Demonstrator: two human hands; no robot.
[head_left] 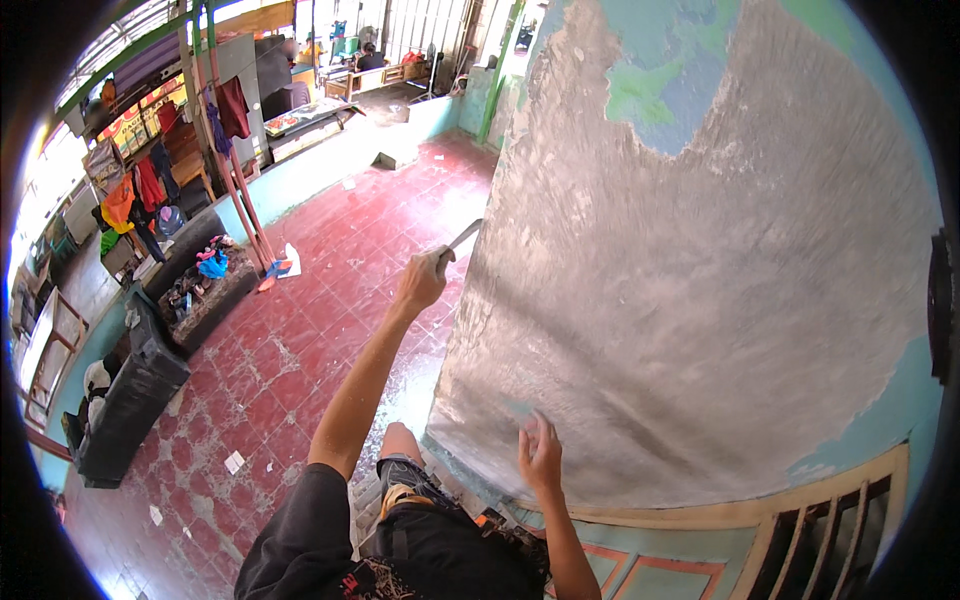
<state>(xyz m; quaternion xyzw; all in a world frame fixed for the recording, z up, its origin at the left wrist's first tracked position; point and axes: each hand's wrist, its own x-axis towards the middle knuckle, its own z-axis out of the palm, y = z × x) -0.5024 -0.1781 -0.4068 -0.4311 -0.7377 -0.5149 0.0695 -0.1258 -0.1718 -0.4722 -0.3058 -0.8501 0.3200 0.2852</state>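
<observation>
Left hand (425, 279): gripping flat blade (465, 235) at wall (680, 310) edge | right hand (541, 455): fingers half-spread, wall contact unclear

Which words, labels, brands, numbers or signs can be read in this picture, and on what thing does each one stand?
Yellow banner, upper left: large lettering, partly blocked; I do not copy its wording.
Black shirt, bottom: red and pale print, too broken up to read.
Blade in the left hand: no lettering visible.
Wall: none visible.
</observation>
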